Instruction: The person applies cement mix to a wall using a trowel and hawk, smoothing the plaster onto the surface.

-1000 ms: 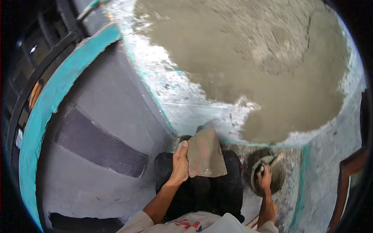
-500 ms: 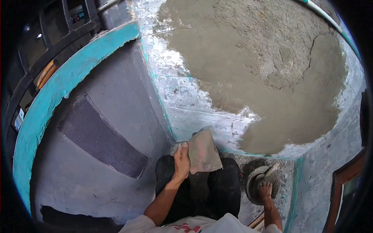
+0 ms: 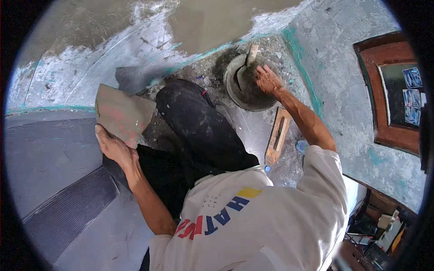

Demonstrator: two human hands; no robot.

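My left hand (image 3: 116, 148) grips the lower edge of a flat grey mortar board (image 3: 122, 113), thumb along its side. The board is an uneven four-sided piece with reddish smears, held out beside my left knee. My right hand (image 3: 267, 80) is over the right part of a round mortar bucket (image 3: 231, 88), fingers apart and stretched toward a trowel (image 3: 252, 55). The trowel leans in the bucket, its pale handle over the far rim and its blade against the dark mix. Whether my fingertips touch the blade or the mix is hard to tell.
A wooden float (image 3: 277, 137) lies on the floor right of my legs, near a blue bottle cap (image 3: 267, 168). Ahead is a wall with wet grey plaster (image 3: 212, 22). A brown-framed window (image 3: 389, 90) is in the right wall. Clutter (image 3: 379, 230) stands at the lower right.
The view has swung right and down toward the bucket. My left hand still holds the board, now tilted and farther out from my legs. My right hand remains at the bucket.
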